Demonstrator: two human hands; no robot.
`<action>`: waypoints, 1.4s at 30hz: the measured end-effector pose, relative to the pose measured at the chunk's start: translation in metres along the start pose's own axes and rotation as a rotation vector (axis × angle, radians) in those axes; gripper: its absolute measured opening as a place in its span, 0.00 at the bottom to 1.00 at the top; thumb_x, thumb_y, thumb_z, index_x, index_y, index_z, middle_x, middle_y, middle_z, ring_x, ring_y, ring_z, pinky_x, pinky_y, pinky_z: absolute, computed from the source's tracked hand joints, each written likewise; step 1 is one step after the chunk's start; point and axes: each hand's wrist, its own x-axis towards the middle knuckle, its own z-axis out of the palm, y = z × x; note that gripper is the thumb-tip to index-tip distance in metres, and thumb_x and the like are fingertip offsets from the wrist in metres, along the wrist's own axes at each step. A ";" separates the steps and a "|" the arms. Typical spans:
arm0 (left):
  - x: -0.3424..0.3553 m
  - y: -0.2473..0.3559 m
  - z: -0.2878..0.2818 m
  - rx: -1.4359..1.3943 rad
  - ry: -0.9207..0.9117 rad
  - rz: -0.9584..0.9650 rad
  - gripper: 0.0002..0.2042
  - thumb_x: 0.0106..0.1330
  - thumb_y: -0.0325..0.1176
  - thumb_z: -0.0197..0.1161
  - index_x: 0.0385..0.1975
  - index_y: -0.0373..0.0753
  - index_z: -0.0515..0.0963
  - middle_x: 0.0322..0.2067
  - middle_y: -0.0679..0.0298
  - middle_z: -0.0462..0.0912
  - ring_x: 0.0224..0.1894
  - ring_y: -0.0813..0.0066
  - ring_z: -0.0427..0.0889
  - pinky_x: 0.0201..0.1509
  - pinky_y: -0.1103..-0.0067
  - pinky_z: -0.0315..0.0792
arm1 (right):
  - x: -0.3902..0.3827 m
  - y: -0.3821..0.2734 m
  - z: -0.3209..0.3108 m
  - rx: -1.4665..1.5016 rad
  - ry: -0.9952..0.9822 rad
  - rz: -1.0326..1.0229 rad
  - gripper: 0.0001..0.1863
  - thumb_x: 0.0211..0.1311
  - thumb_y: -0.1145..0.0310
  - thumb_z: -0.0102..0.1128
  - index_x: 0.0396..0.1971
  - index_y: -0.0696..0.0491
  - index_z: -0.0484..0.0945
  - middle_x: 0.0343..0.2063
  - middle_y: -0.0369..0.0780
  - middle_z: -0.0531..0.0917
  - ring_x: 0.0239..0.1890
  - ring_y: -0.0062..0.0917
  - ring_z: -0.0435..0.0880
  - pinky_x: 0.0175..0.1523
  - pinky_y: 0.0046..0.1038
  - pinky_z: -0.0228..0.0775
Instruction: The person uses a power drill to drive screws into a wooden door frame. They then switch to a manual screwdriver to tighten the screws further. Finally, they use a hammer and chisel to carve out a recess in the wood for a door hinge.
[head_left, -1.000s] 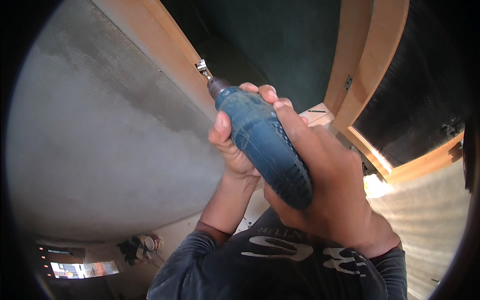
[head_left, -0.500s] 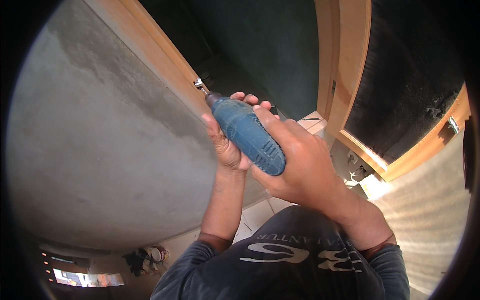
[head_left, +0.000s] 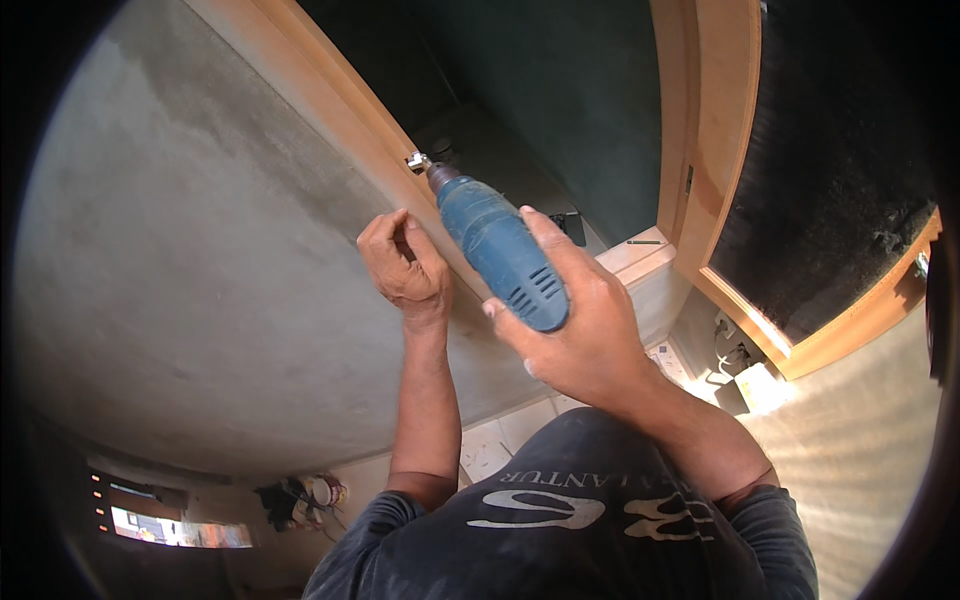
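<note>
A blue power drill (head_left: 505, 250) is in my right hand (head_left: 592, 325), which wraps round its rear and grip. Its dark chuck (head_left: 442, 177) points up and left at a small shiny metal latch piece (head_left: 417, 161) on the wooden door frame (head_left: 345, 95). The drill's tip meets or nearly meets that piece; I cannot tell which. My left hand (head_left: 408, 262) is off the drill, raised in front of the grey wall just left of it. Its fingers curl in toward the thumb, and whatever may be between them is hidden.
The grey plastered wall (head_left: 200, 270) fills the left side. A wooden door with a dark panel (head_left: 820, 190) stands at the right. On a wooden ledge lies a dark pen-like stick (head_left: 643, 242). A white box (head_left: 760, 388) with cables sits below the door, and a bucket (head_left: 325, 490) stands at lower left.
My left hand has let go of the drill's underside and moved left, its fingers now curled. The right hand still holds the drill, with its chuck closer to the metal piece.
</note>
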 end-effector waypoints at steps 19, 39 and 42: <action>0.000 -0.017 0.006 0.139 0.033 0.147 0.09 0.65 0.22 0.65 0.44 0.39 0.78 0.40 0.60 0.76 0.33 0.77 0.77 0.27 0.82 0.77 | 0.008 0.007 0.003 -0.018 -0.024 -0.029 0.42 0.56 0.70 0.74 0.69 0.66 0.66 0.48 0.57 0.83 0.48 0.42 0.87 0.53 0.37 0.78; -0.010 0.008 0.007 0.055 0.000 -0.031 0.08 0.71 0.23 0.65 0.46 0.37 0.77 0.44 0.60 0.78 0.36 0.75 0.80 0.37 0.80 0.78 | -0.012 0.029 -0.060 0.124 0.099 0.032 0.38 0.57 0.71 0.74 0.68 0.64 0.70 0.52 0.53 0.85 0.51 0.34 0.88 0.57 0.34 0.79; -0.045 0.049 0.029 -0.294 -0.218 -0.101 0.07 0.69 0.20 0.66 0.44 0.36 0.81 0.41 0.60 0.84 0.37 0.71 0.82 0.38 0.77 0.78 | -0.042 0.054 -0.100 0.083 0.154 0.128 0.39 0.57 0.74 0.75 0.68 0.63 0.70 0.54 0.50 0.84 0.53 0.30 0.86 0.59 0.30 0.78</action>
